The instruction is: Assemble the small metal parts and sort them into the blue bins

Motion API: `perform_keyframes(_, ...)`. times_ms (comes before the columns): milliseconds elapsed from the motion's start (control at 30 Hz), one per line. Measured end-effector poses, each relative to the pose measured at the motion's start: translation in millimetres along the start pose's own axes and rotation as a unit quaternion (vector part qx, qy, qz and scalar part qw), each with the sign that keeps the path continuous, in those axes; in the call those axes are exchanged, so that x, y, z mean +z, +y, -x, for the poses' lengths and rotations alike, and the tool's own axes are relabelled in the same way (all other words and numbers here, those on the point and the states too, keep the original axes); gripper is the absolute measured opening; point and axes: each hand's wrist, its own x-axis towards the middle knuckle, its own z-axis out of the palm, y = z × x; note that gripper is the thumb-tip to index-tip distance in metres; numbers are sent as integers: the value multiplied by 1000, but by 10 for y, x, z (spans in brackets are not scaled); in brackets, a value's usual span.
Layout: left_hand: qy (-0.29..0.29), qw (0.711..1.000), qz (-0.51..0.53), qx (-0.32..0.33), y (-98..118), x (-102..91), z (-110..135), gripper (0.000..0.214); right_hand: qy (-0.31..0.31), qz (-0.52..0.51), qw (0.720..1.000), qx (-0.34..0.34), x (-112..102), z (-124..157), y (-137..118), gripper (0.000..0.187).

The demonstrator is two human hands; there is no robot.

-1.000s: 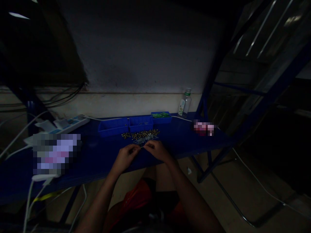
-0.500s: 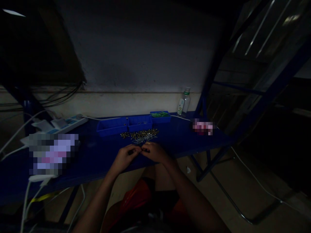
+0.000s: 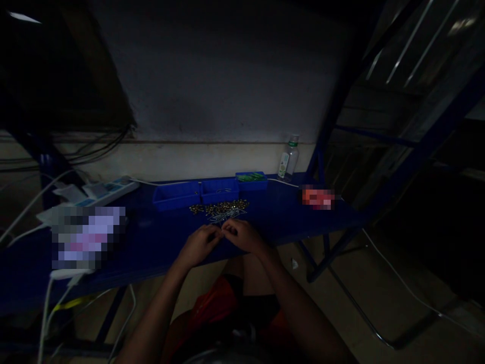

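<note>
Your left hand (image 3: 199,246) and right hand (image 3: 243,235) had drawn closer, pinched near the pins (image 3: 226,215); handwork continued, couldn't tell what they held.

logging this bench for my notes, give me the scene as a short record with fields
hands: left hand and right hand, fingertips close together; anything between them too dark to tell
loose parts: brass-coloured pieces in a pile, thin silvery pins nearer the hands
surface: blue table
bins: three blue bins in a row behind the pile, rightmost holding green pieces
bottle: clear bottle, upright, right of bins
light: dim
</note>
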Motion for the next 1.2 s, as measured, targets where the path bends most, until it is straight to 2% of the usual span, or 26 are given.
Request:
perform_keyframes(133,-4,1000,5,-5,2,-6,-7,22,-21,-16,1000,-1,-6,8,-7,12)
perform_keyframes(333,7,998,55,-23,7,-12,-4,27,-5,-37,999,-8,-11,17,1,12)
perform_keyframes(567,15,992,115,-51,6,-63,3,26,3,-34,999,34,-10,-30,23,14)
perform_keyframes(733,59,985,147,-75,-7,-95,11,28,-37,8,999,35,-4,-65,15,10)
perform_keyframes(900,43,984,157,-69,10,-97,16,26,-49,65,996,19,28,-64,5,5)
perform_keyframes(1100,67,983,145,-95,-7,-118,29,24,-18,-7,998,56,25,-73,-5,8)
perform_keyframes(1200,27,990,114,-82,-34,-99,19,23,-1,-50,996,69,3,-83,-5,11)
